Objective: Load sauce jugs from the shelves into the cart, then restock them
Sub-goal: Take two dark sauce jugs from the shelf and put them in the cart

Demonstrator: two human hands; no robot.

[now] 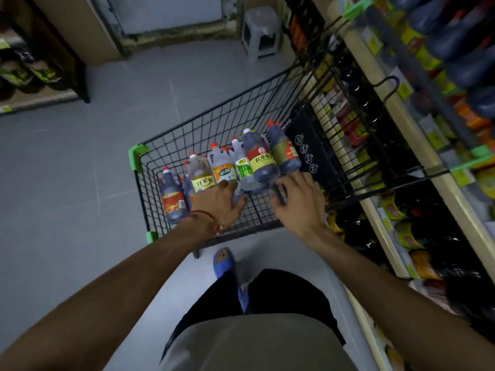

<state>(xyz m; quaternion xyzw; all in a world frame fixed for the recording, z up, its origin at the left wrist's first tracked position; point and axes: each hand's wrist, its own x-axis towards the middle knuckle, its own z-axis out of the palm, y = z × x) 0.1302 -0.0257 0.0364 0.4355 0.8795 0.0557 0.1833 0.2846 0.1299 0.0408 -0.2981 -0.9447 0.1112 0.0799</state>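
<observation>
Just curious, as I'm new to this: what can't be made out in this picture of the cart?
Head view, left hand: whether it grips anything; its back hides the fingertips.
Head view, right hand: whether it holds the dark bar; palm side hidden.
Head view, shelf bottles: labels blurred.
Head view, jugs: front row hides how many stand behind.

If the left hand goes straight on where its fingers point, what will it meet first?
Probably the orange-labelled jug in the cart: the left hand's fingertips nearly touch its base. Depth is unclear; the green-labelled jug beside it is possible.
</observation>
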